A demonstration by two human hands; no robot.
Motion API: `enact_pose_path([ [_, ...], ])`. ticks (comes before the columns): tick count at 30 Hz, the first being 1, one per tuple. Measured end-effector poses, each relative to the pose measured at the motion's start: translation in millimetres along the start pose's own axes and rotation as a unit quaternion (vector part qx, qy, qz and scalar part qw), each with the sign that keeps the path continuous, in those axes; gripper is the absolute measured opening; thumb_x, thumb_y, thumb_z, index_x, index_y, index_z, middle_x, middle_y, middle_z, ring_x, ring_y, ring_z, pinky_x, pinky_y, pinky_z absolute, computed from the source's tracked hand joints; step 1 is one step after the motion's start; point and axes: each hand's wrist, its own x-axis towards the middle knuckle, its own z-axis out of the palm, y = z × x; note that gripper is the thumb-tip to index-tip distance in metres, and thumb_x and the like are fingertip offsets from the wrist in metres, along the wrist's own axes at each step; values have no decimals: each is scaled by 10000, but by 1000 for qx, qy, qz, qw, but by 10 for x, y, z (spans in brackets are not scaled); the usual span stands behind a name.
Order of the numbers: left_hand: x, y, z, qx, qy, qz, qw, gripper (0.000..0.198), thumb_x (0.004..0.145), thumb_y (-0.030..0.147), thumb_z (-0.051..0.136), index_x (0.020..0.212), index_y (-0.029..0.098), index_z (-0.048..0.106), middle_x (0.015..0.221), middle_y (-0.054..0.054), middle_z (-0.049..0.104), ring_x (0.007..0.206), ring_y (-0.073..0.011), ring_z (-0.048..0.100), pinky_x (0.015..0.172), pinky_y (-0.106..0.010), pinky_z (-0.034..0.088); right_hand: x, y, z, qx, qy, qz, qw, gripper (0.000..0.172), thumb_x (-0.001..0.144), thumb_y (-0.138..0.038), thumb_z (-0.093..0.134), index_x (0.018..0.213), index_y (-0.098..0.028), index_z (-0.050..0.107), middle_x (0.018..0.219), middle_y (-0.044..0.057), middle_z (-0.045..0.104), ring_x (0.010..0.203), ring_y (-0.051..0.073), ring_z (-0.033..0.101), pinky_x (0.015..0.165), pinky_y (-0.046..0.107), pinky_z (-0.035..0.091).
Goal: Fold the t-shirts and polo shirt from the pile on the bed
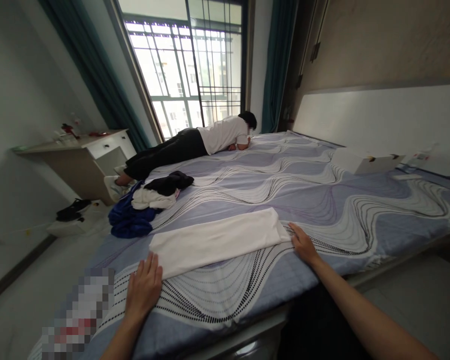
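Fingers (149, 266) at both ends of white cloth (217, 242)

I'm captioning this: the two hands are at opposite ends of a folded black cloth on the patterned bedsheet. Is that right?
Not quite: the head view shows the folded cloth is white, not black. The left hand and right hand are at its opposite ends, on the patterned bedsheet.
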Motion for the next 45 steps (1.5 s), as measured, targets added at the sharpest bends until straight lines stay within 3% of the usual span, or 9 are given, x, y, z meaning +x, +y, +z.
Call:
enact_pose_path([
  [4, -73, -74, -46, -22, 82, -135, 987, 564, 950, 427, 301, 1225, 36, 601, 1376, -235, 551, 1336, -346, 445, 1099, -488, 340, -154, -550, 86, -108, -14, -36, 993, 547, 905, -263, 370, 1431, -157, 473, 1526, 126, 424, 1472, 301, 247, 1181, 638, 90],
  [10, -109, -9, -86, -15, 98, -109, 989, 475, 942, 412, 339, 898, 103, 697, 1377, -239, 529, 1318, -361, 438, 1080, -514, 338, -419, -1941, 746, -98, -175, -192, 961, 681, 874, -340, 523, 1507, -137, 373, 1597, 144, 272, 1499, 334, 123, 1173, 639, -28],
  [15, -120, -53, -106, -135, 138, -158, 968, 316, 886, 311, 424, 1049, 110, 607, 1187, -198, 626, 1187, -305, 554, 1037, -459, 404, -401, -2871, 1416, -43, -250, -242, 937, 691, 902, -400, 502, 1501, -86, 361, 1572, 187, 317, 1483, 326, 195, 1182, 620, -32],
  [21, -145, -98, -151, -214, 181, -231, 932, 363, 811, 141, 395, 1140, 139, 547, 1155, -146, 649, 1095, -268, 615, 993, -408, 439, -374, -3564, 1988, -23, -263, -277, 924, 649, 913, -338, 480, 1462, -6, 383, 1553, 235, 331, 1448, 344, 274, 1191, 570, 151],
  [32, -160, -62, -205, -232, 186, -264, 918, 353, 792, 181, 414, 1106, 164, 573, 1110, -133, 661, 1078, -287, 613, 1005, -432, 440, -264, -3801, 2316, -42, -266, -270, 925, 458, 1005, -323, 418, 1332, -11, 495, 1432, 269, 480, 1363, 308, 426, 1116, 487, 331],
  [36, -152, -71, -221, -230, 172, -266, 920, 352, 800, 218, 422, 1103, 171, 595, 1099, -130, 666, 1049, -304, 618, 998, -455, 440, -74, -3852, 2249, 85, -246, -71, 963, 339, 1019, -359, 377, 1046, -149, 642, 1053, 135, 712, 1010, 247, 649, 884, 359, 473],
  [40, -125, -85, -226, -225, 147, -265, 926, 351, 805, 257, 426, 1085, 174, 620, 1063, -141, 674, 1014, -332, 622, 985, -494, 441, 250, -3684, 2089, 170, -159, 60, 971, 512, 1040, -439, 229, 847, -178, 624, 831, 71, 703, 783, 196, 630, 723, 307, 465],
  [42, -110, -87, -222, -218, 141, -263, 929, 354, 806, 270, 428, 1083, 175, 627, 1054, -143, 675, 999, -335, 625, 980, -502, 444, 420, -3500, 1934, 307, -84, 133, 939, 545, 1000, -560, 288, 772, -177, 600, 754, 46, 680, 746, 183, 609, 691, 294, 469],
  [45, -95, -76, -218, -212, 139, -258, 932, 332, 803, 279, 438, 1046, 188, 645, 1045, -131, 677, 1010, -329, 623, 977, -496, 448, 596, -3132, 1564, 542, 30, 225, 809, 508, 870, -664, 503, 788, -174, 610, 718, 28, 680, 779, 202, 629, 697, 308, 511],
])
